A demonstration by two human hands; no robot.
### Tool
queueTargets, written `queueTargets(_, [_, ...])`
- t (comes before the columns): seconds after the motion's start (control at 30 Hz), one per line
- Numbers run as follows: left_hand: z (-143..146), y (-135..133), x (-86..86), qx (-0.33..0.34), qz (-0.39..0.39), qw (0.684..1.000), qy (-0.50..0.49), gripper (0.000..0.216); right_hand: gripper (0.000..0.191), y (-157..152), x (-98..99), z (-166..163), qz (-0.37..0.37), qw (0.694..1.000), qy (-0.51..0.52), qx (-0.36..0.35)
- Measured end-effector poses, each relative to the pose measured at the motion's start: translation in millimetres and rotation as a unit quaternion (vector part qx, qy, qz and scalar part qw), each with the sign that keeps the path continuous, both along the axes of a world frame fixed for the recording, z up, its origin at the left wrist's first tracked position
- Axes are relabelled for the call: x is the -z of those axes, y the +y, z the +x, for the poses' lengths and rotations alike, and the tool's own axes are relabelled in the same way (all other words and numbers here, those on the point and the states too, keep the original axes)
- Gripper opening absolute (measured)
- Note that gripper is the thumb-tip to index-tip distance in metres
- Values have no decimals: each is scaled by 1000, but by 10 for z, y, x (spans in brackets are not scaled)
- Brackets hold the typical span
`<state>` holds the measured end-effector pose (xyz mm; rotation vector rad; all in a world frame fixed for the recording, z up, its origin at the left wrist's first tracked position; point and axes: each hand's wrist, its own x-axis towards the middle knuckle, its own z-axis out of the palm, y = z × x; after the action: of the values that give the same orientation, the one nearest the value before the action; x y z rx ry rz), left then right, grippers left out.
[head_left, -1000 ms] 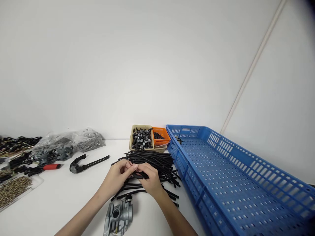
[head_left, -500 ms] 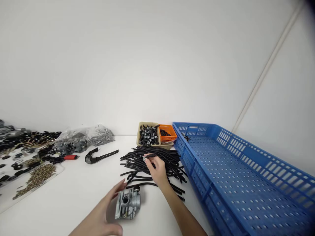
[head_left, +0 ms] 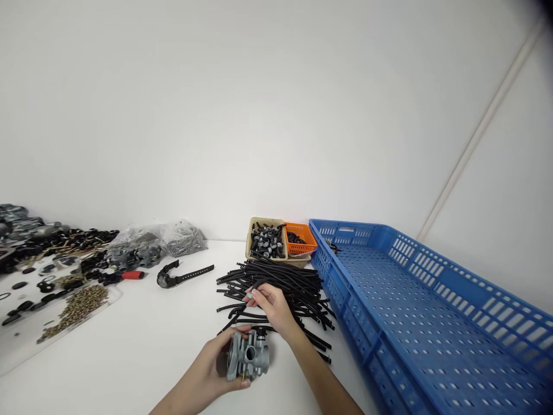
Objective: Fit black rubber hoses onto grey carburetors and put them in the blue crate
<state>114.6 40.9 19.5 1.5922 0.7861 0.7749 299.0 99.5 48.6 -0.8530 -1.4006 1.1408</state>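
A grey metal carburetor (head_left: 250,356) is gripped near the table's front by my left hand (head_left: 211,366), thumb along its bottom and fingers behind its top left. A black fitting sits on its upper end. Above it, my right hand (head_left: 276,311) pinches a small black elbow tube with a grey end (head_left: 250,295). The tube resembles the pieces in the beige basket (head_left: 248,253). Black rubber hoses (head_left: 294,276) lie in a loose pile under and behind my right hand.
A large blue crate (head_left: 367,346) fills the right side. Beside it at the back is an orange basket (head_left: 301,249) of black parts. A wristwatch (head_left: 164,279), a red-handled tool (head_left: 132,275), bagged parts (head_left: 184,237) and brass-coloured pieces (head_left: 82,308) lie left.
My left hand, open beside the carburetor before, has closed on it and brought it rightward. My right hand has come slightly lower with the elbow tube. The view has shifted a little left.
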Motion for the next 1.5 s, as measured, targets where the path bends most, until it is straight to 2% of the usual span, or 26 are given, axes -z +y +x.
queueTargets(0.1, [35, -3, -40, -4, -39, 998, -40, 57, 37, -10, -7, 10, -3, 1000, 3, 11])
queueTargets(0.2, [52, 23, -103, -78, -77, 986, -125, 53, 37, 20, -30, 31, 7, 999, 17, 38])
queueTargets(0.27, [77, 91, -180, -101, -138, 963, -208, 48, 37, 55, -91, 36, 29, 997, 31, 63])
queueTargets(0.37, [146, 282, -347, -33, -238, 916, -320, 45, 37, 125, -295, 21, 62, 992, 59, 92])
queueTargets(0.43, [198, 444, -454, -2, -252, 896, -366, 46, 36, 189, -479, -4, 74, 991, 69, 88])
queueTargets(0.53, [249, 667, -517, 32, -263, 884, -384, 50, 37, 320, -703, -64, 80, 992, 66, 76])
queueTargets(0.6, [257, 771, -468, 35, -274, 886, -373, 52, 39, 419, -752, -114, 61, 995, 54, 57])
queueTargets(0.67, [248, 835, -366, 13, -284, 890, -357, 53, 40, 505, -711, -167, 26, 999, 36, 15])
queueTargets(0.77, [220, 877, -200, -22, -309, 891, -333, 55, 41, 580, -546, -243, -13, 998, 13, -66])
queueTargets(0.9, [209, 876, -96, -59, -333, 872, -353, 51, 37, 597, -352, -307, -53, 989, -1, -139])
queueTargets(1.17, [227, 846, -77, -75, -365, 869, -326, 57, 37, 635, -247, -297, -80, 981, -7, -177])
queueTargets(1.37, [251, 835, -95, -109, -339, 870, -342, 52, 35, 647, -192, -286, -82, 981, -3, -174])
queueTargets(1.5, [266, 823, -107, -123, -321, 875, -340, 63, 37, 643, -200, -280, -65, 983, -22, -171])
